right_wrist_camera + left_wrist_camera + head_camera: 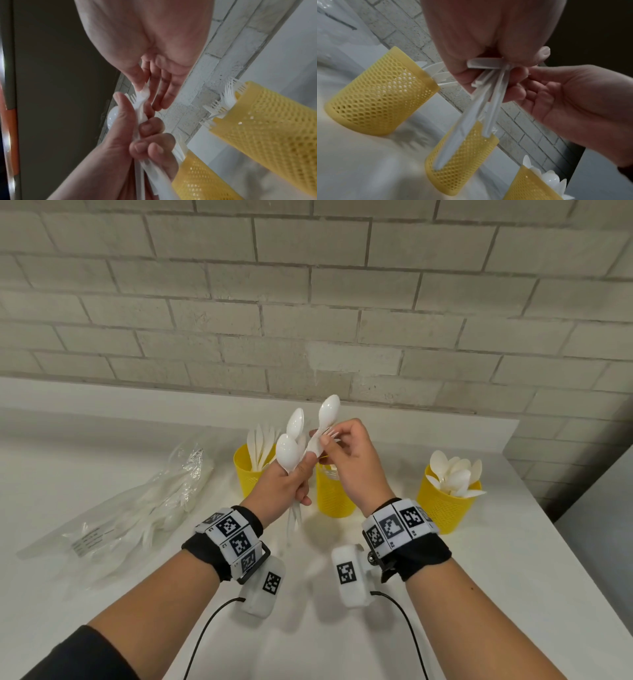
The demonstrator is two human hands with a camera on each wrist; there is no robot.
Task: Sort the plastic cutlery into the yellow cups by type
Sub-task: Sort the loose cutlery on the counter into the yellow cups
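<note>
My left hand [301, 470] grips a bundle of white plastic cutlery [289, 453] by the handles, with spoon bowls sticking up above the fist. My right hand [323, 438] pinches the neck of one spoon [329, 407] in that bundle; fork tines [334, 434] show beside its fingertips. Behind the hands stand three yellow mesh cups: the left cup [250, 477] holds knives, the middle cup [334, 498] holds forks, the right cup [445, 505] holds spoons. From the left wrist, the handles [489, 94] fan down out of the left hand [488, 40]. From the right wrist, the right hand [145, 83] meets the left hand [120, 142].
A clear plastic bag [137, 508] with more white cutlery lies on the white counter [496, 594] to the left. A grey brick wall [308, 302] runs right behind the cups. The counter ends at the right, just past the spoon cup. Cables trail from both wrist cameras.
</note>
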